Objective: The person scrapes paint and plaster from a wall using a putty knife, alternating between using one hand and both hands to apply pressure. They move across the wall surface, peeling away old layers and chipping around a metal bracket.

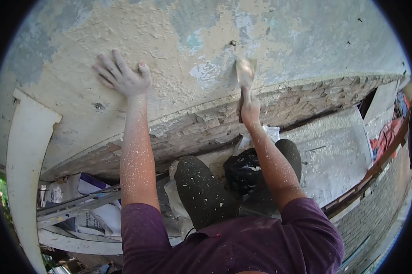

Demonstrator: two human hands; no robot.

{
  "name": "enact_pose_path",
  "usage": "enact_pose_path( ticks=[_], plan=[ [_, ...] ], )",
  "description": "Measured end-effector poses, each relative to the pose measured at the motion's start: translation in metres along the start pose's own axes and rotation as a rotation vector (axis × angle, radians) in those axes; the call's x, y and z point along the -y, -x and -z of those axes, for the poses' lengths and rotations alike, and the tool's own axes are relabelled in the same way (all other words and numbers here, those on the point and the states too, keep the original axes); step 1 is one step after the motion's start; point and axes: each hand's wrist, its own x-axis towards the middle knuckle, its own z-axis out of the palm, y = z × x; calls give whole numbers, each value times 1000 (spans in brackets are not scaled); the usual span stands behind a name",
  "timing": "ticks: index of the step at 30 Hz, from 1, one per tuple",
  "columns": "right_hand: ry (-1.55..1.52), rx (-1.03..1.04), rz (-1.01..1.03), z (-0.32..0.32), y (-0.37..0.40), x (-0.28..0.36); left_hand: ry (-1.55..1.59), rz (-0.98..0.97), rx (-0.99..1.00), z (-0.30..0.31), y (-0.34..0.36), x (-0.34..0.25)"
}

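My left hand [125, 80] lies flat against the wall [169, 73], fingers spread and dusted white. In my right hand [250, 112] is a paint scraper [246, 71], its handle gripped and its broad blade pointing up at the wall. The blade is smeared by motion or glare. Around it the wall shows peeling cream paint with grey-blue and white patches. A screw or nail head [233, 43] sticks out just above the blade. White flakes speckle both forearms.
A rough stone ledge [210, 121] runs beneath the painted wall. Below are a black plastic bag [242, 171] between my knees and a flake-covered sheet [336, 157] at right. A pale curved panel [30, 146] stands at left; red cloth [387, 137] lies far right.
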Motion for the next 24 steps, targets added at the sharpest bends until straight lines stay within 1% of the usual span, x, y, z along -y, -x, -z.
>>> enact_pose_path(
  ticks=[1,2,3,4,6,7,8,9,10,12,13,14,15,16,18,20,22,23,24],
  plan=[
    [159,-25,56,-1,-2,-37,23,16,18,1,1,-1],
    [255,-6,37,0,17,-40,16,32,2,2,2,1],
    [175,38,-47,0,23,-67,11,26,43,2,3,2],
    [154,69,-64,-2,41,-48,6,21,86,4,4,3],
    [-74,170,12,-14,49,-36,24,44,105,9,3,4],
    [-66,187,12,-25,56,-16,71,52,140,16,0,0],
    [-164,226,115,-36,63,18,118,59,179,24,-2,-5],
    [-264,264,219,-46,65,43,197,128,284,39,-1,-13],
    [-232,329,273,-53,62,55,279,196,383,60,4,-27],
    [-339,462,354,-71,73,94,649,465,596,106,32,-81],
    [-340,477,359,-78,73,94,927,634,645,124,40,-98],
    [-425,532,286,-86,72,94,1211,798,681,135,44,-107],
    [-504,583,206,-93,72,95,1207,801,669,136,51,-107],
    [-496,590,206,-95,70,98,1170,836,684,135,62,-106],
    [321,346,933,-91,56,117,1138,886,692,131,76,-106],
    [259,63,1315,-88,29,186,1360,1103,693,129,86,-103],
    [169,-183,1537,-91,-8,260,1350,1170,698,119,130,-103],
    [173,-180,1521,-100,-24,282,1348,1218,701,114,155,-104],
    [383,-356,1587,-108,-43,300,1114,1291,771,115,174,-111]
  ],
)
